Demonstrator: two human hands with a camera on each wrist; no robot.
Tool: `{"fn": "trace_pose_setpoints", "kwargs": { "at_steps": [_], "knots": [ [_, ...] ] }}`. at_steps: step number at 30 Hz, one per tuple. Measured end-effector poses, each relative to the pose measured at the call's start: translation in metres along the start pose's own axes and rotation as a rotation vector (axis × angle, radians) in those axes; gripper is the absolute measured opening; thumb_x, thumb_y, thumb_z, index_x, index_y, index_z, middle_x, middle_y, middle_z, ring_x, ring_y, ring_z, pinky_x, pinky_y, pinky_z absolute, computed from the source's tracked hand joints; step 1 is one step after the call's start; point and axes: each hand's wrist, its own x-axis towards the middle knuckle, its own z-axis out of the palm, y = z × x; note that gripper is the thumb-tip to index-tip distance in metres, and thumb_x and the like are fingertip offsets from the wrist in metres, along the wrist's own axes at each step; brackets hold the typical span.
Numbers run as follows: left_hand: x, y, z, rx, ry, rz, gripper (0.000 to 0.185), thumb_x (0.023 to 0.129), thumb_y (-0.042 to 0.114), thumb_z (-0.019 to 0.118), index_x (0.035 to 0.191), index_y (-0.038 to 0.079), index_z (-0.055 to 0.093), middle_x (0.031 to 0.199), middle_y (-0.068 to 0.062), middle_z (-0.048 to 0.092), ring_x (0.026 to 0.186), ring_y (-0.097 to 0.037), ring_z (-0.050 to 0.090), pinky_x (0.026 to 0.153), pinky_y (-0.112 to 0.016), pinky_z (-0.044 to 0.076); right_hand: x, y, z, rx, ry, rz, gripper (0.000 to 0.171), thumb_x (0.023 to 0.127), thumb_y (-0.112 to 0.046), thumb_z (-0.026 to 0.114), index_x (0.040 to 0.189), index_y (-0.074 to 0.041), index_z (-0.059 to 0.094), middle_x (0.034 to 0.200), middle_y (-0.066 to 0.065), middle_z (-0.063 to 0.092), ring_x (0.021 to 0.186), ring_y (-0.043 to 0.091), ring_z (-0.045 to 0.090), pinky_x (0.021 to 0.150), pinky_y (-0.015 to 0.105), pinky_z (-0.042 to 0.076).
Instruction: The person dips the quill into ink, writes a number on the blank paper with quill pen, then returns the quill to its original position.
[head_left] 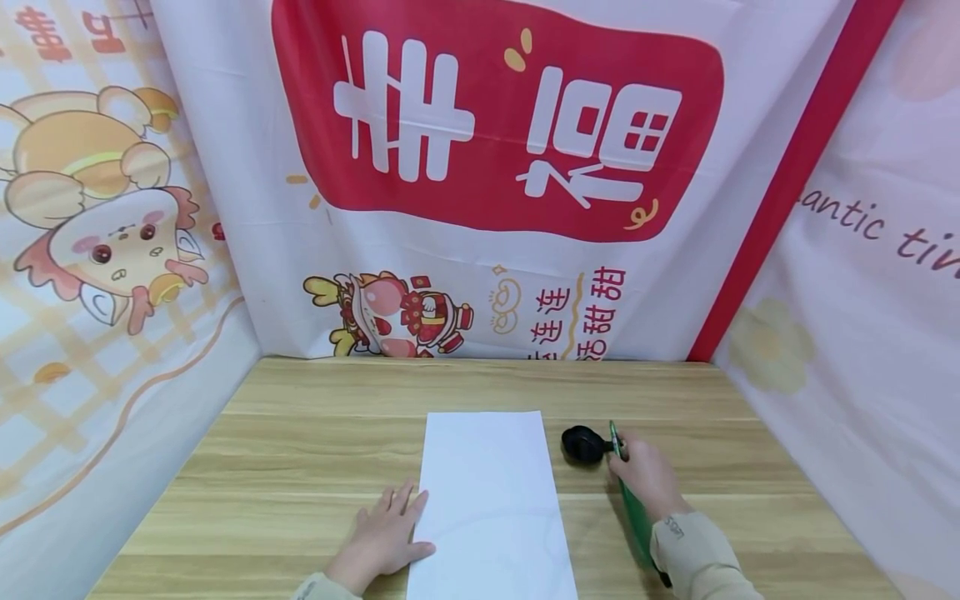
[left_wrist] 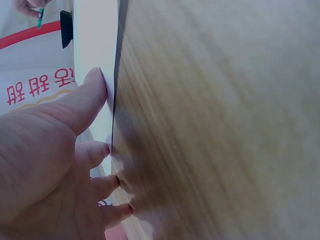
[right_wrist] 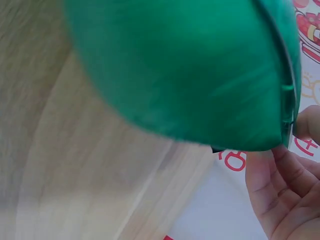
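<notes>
A long white sheet of paper (head_left: 487, 500) lies on the wooden table in front of me. My left hand (head_left: 386, 533) rests at its left edge with fingers spread; in the left wrist view the thumb (left_wrist: 92, 92) lies on the paper and other fingertips touch the wood. To the right of the sheet, my right hand (head_left: 651, 477) pinches the upper end of a green pouch (head_left: 636, 521). The right wrist view shows the pouch's smooth, bulging side (right_wrist: 190, 70) and a dark seam along its edge, gripped between thumb and fingers. Beside this hand sits a rounded black object (head_left: 583, 445).
The wooden table (head_left: 300, 450) has printed cloth hangings on its sides: a back cloth (head_left: 495, 258) with large red and white lettering, a left cloth (head_left: 97, 350) with a cartoon animal, and a right cloth (head_left: 862, 350) with a flower.
</notes>
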Motion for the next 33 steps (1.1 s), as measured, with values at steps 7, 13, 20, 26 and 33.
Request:
{"fn": "trace_pose_setpoints", "kwargs": {
  "at_steps": [7, 13, 20, 26, 33],
  "knots": [
    [0.000, -0.001, 0.001, -0.001, 0.002, 0.004, 0.074, 0.080, 0.044, 0.065, 0.138, 0.004, 0.040, 0.144, -0.024, 0.026, 0.128, -0.050, 0.021, 0.089, -0.075, 0.017, 0.003, -0.008, -0.006, 0.080, -0.010, 0.065, 0.047, 0.080, -0.005, 0.061, 0.124, 0.008, 0.050, 0.076, 0.005, 0.060, 0.062, 0.014, 0.053, 0.051, 0.028, 0.046],
    [-0.001, 0.000, 0.000, -0.006, 0.001, 0.003, 0.074, 0.080, 0.044, 0.065, 0.137, 0.003, 0.040, 0.144, -0.024, 0.026, 0.128, -0.050, 0.020, 0.089, -0.075, 0.016, 0.000, -0.011, -0.007, 0.110, 0.059, -0.049, 0.061, 0.079, -0.004, 0.063, 0.135, 0.001, 0.038, 0.074, 0.003, 0.060, 0.063, 0.014, 0.054, 0.057, 0.030, 0.047],
    [-0.002, 0.001, -0.002, -0.005, -0.004, 0.000, 0.074, 0.080, 0.044, 0.065, 0.138, 0.004, 0.040, 0.144, -0.024, 0.026, 0.128, -0.050, 0.020, 0.089, -0.075, 0.016, -0.004, -0.020, -0.008, 0.201, 0.039, -0.090, 0.055, 0.084, -0.003, 0.061, 0.136, -0.009, 0.044, 0.076, 0.003, 0.060, 0.064, 0.014, 0.053, 0.053, 0.027, 0.046],
    [-0.002, 0.000, -0.001, -0.001, 0.002, 0.000, 0.074, 0.080, 0.045, 0.065, 0.138, 0.004, 0.040, 0.145, -0.023, 0.026, 0.128, -0.050, 0.020, 0.089, -0.075, 0.016, -0.007, -0.028, -0.006, 0.283, 0.005, -0.089, 0.039, 0.084, -0.001, 0.061, 0.123, -0.005, 0.058, 0.079, 0.003, 0.058, 0.066, 0.015, 0.052, 0.051, 0.026, 0.047],
    [-0.003, 0.001, -0.001, 0.000, 0.008, 0.001, 0.074, 0.081, 0.044, 0.065, 0.137, 0.004, 0.041, 0.144, -0.023, 0.026, 0.128, -0.050, 0.021, 0.089, -0.075, 0.016, -0.008, -0.031, -0.001, 0.426, -0.023, -0.043, 0.033, 0.085, 0.000, 0.060, 0.118, -0.003, 0.061, 0.076, 0.008, 0.059, 0.062, 0.017, 0.051, 0.050, 0.030, 0.049]
  ]
}}
